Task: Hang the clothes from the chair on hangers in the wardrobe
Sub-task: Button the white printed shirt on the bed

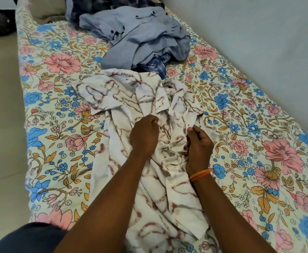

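A white shirt with reddish-brown marbled lines (124,99) lies crumpled lengthwise on the flowered bed sheet (58,125), collar toward the far end. My left hand (143,134) grips the left front edge of the shirt near its middle, fingers curled into the cloth. My right hand (199,143) pinches the right front edge beside it; an orange band circles that wrist. No hanger, chair or wardrobe is in view.
A heap of grey-blue clothes (140,37) with a blue checked piece (155,67) beneath lies beyond the shirt. A dark patterned garment (98,6) sits at the bed's head. A pale wall (259,42) runs along the right; floor tiles (1,125) lie left.
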{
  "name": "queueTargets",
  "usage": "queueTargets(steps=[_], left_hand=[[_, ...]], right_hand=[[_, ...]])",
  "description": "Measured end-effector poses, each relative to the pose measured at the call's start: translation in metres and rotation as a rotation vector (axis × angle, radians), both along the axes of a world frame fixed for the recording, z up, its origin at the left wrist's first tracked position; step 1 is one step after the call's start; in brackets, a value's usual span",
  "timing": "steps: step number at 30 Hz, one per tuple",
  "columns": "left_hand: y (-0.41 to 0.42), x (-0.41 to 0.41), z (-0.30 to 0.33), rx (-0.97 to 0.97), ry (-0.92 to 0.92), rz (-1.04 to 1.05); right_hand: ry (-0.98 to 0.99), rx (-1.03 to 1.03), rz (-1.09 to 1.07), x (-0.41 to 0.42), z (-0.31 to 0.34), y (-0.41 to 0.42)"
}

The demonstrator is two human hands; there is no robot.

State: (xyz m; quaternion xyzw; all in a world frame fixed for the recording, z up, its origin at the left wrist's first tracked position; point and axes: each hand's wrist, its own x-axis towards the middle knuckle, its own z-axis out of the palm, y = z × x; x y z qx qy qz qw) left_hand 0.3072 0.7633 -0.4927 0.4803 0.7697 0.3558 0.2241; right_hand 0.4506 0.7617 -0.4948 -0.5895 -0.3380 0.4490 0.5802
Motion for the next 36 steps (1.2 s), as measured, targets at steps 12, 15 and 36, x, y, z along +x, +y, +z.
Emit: queueTargets(steps=[12, 15, 36], left_hand=[[0.013, 0.007, -0.006, 0.048, 0.264, -0.209], [0.012, 0.004, -0.008, 0.029, 0.167, -0.249], [0.008, 0.018, 0.007, -0.163, -0.082, -0.111]], right_hand=[[-0.013, 0.033, -0.162, -0.013, -0.004, 0.01], [-0.061, 0.037, -0.156, -0.011, -0.009, 0.006], [-0.74, 0.087, -0.03, -0.023, -0.028, -0.006]])
